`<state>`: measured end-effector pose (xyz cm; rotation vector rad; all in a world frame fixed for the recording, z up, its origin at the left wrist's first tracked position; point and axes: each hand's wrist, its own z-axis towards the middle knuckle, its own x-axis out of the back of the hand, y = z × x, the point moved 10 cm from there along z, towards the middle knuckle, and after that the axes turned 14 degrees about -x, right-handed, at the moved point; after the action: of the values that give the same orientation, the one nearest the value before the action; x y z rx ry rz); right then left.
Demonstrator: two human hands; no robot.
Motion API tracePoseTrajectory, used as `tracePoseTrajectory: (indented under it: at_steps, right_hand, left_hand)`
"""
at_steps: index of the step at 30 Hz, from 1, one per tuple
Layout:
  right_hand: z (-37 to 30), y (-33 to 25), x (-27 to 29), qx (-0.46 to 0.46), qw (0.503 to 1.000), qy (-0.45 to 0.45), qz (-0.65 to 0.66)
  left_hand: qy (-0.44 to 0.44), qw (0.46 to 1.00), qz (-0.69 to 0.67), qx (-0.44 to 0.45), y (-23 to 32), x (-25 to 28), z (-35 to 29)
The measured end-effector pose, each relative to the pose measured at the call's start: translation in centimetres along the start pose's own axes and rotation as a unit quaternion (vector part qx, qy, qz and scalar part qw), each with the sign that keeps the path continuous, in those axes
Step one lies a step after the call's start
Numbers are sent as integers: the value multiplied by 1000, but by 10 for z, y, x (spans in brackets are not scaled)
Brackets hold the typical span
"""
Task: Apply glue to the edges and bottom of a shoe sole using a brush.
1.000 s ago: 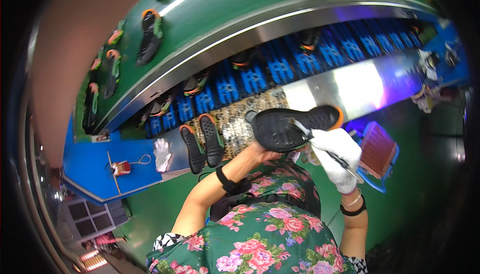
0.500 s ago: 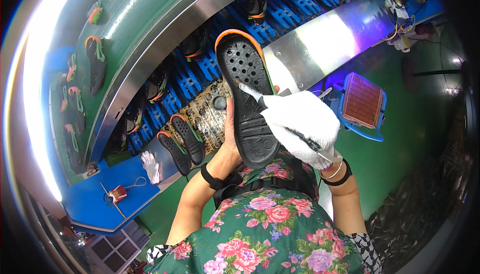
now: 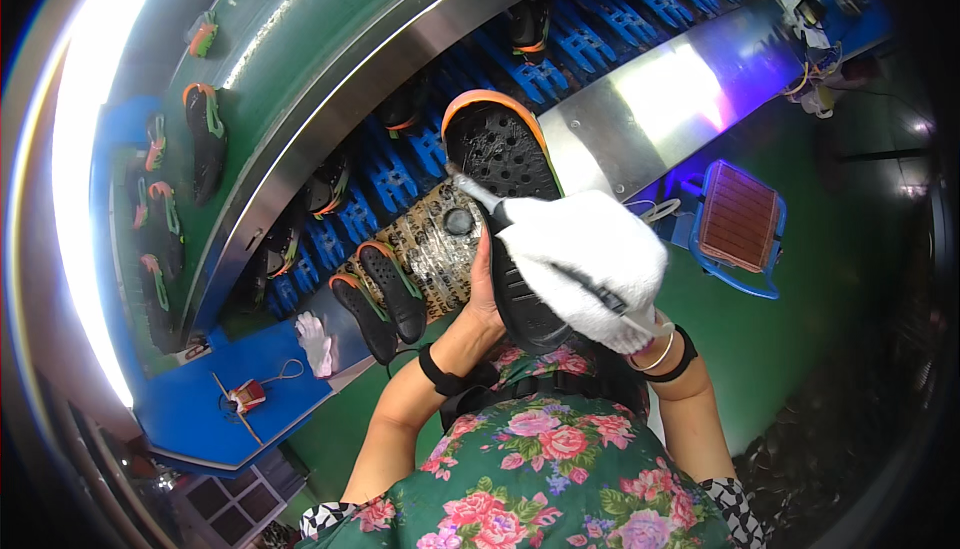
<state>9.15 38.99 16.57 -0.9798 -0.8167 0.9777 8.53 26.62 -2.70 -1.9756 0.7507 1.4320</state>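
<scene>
In front of my waist is a black shoe sole with an orange rim at its far end and rows of holes. My bare left hand grips it along its left edge; most of the fingers are hidden behind it. A white knit glove covers my right hand, which is closed on a brush. The bristles are by the sole's left edge, below the holes. Left of my left hand, two more soles with orange and green edging lean side by side. A small round dark cup rests on the taped cardboard.
Beyond the work surface runs a blue slatted conveyor carrying shoe parts. A green curved belt with several soles lies behind a metal rail. On the blue table lies a spare glove. A blue-framed stool stands at right.
The brush has moved left across the sole to its left edge, with my gloved right hand following. The sole tilts more away, and the whole view has shifted slightly.
</scene>
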Motion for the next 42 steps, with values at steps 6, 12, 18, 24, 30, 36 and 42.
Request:
tracePoseTrajectory:
  at_steps: [6,12,18,24,30,36,42]
  right_hand:
    - [-5,-13,-10,63,988,-5,-143]
    - [-3,4,6,-4,995,1,-103]
    - [-5,-6,-7,34,998,-6,-47]
    - [-18,0,-7,72,987,37,-139]
    - [-18,-1,1,12,999,-17,-39]
    - [-30,-8,-18,60,995,-60,-52]
    - [-25,-6,2,63,992,19,-107]
  left_hand:
    - [-28,999,40,6,-3,-7,6]
    - [-4,999,22,-41,-5,-44,30]
    - [-42,961,270,-48,6,-43,43]
    - [-35,994,67,-77,0,-67,57]
    - [-120,988,84,-51,-3,-73,59]
    - [-78,993,61,-67,5,-78,65]
    - [-120,987,76,-79,8,-91,68]
